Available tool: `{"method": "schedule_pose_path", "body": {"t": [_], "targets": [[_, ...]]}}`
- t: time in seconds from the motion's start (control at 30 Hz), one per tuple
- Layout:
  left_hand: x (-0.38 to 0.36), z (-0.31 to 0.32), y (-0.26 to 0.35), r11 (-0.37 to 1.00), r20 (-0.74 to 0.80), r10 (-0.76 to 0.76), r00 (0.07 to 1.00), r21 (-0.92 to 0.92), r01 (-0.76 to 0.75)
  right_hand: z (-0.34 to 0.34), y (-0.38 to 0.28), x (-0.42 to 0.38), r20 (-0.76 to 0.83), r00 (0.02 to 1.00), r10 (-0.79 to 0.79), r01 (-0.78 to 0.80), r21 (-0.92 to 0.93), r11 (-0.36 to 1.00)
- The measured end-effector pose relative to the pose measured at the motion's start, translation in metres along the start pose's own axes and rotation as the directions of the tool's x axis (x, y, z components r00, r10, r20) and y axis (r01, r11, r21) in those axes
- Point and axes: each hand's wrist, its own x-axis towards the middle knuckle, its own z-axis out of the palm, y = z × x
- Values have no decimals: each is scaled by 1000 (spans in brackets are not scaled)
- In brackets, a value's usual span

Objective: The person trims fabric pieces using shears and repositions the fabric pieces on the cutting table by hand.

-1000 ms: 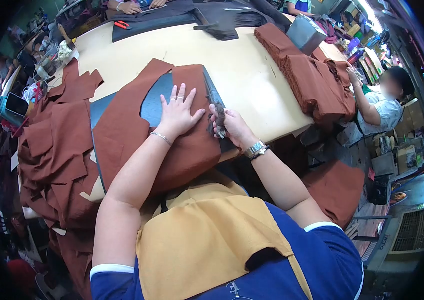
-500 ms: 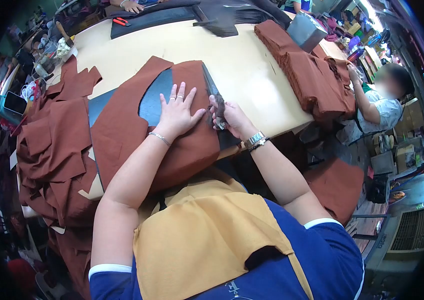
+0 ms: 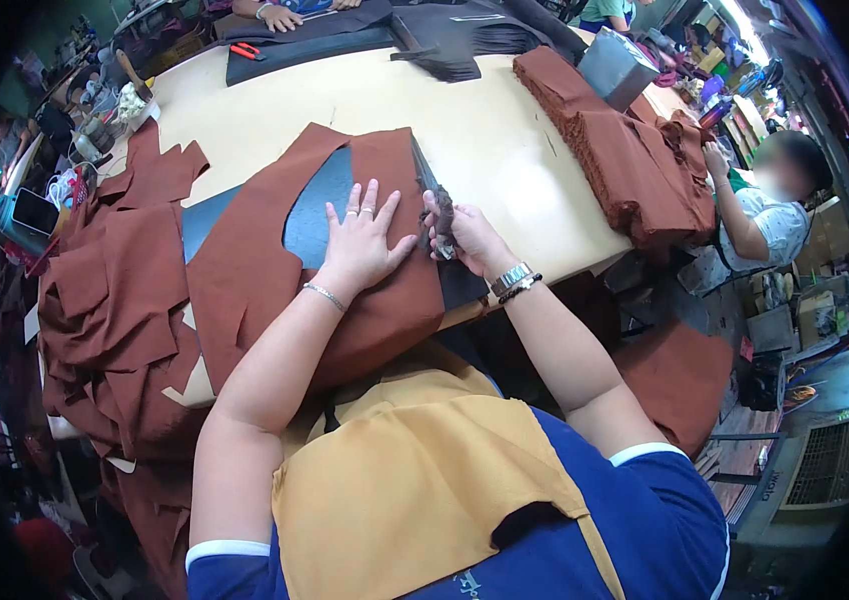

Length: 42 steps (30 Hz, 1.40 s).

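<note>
My left hand [image 3: 365, 238] lies flat, fingers spread, on a rust-brown fabric piece [image 3: 245, 270] with a curved cutout. Through the cutout shows a dark blue-grey sheet [image 3: 317, 215] underneath. At the fabric's right edge, my right hand [image 3: 470, 238] is closed around scissors [image 3: 442, 222] whose handles look wrapped in dark cloth. The scissors' blades point away from me along that edge and are partly hidden by the fabric.
Crumpled rust-brown fabric [image 3: 110, 290] is heaped at the left. A thick fabric stack [image 3: 615, 160] bears a grey block [image 3: 617, 68] at the right, beside a seated co-worker [image 3: 760, 215]. Red-handled pliers [image 3: 247, 50] and dark sheets [image 3: 310, 55] lie across the table [image 3: 345, 95].
The view has shifted slightly, so everything sits a little lower and to the right. Both hands keep nearly the same place on the fabric.
</note>
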Motion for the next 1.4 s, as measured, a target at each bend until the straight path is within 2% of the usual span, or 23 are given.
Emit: {"method": "schedule_pose_path", "body": {"t": [0.23, 0.67, 0.87, 0.97, 1.07, 1.13, 1.17, 1.2, 1.27, 1.3, 1.37, 1.4], "targets": [[-1, -3, 2, 999, 28, -16, 999, 35, 15, -4, 2, 9, -3, 1000, -27, 27, -69, 997], [-1, -6, 3, 1000, 32, -17, 999, -3, 17, -9, -12, 27, 1, 1000, 25, -25, -42, 999], [-1, -3, 2, 1000, 26, -16, 1000, -5, 16, -18, -2, 25, -24, 998, -52, 52, 31, 998], [0, -6, 2, 1000, 46, -20, 999, 0, 20, -38, -5, 12, -73, 994, -84, 98, 224, 969], [0, -8, 3, 999, 100, -32, 994, 15, 31, -86, 16, 25, -168, 942, -291, 325, 233, 917], [-9, -17, 6, 1000, 52, -12, 999, -16, 13, -108, 31, 21, -244, 883, -402, 439, 123, 890], [-16, -28, 10, 999, 28, -6, 1000, -32, 7, -115, 37, 24, -332, 869, -366, 458, 263, 849], [-28, -43, 13, 1000, 30, -22, 999, -14, 23, -130, 50, 34, -344, 834, -432, 533, 298, 792], [-63, -86, 23, 999, 60, -45, 997, 27, 43, -128, 48, 32, -405, 823, -399, 540, 334, 773], [-84, -93, 23, 992, 65, -128, 990, 21, 127, -128, 30, 24, -336, 936, -103, 321, 700, 637], [-126, -97, 18, 952, 62, -304, 951, -16, 306, -118, 40, 24, -407, 831, -378, 530, 378, 759], [-146, -94, 13, 915, 60, -398, 916, -50, 401, -116, 45, 24, -399, 835, -378, 524, 370, 767]]}}
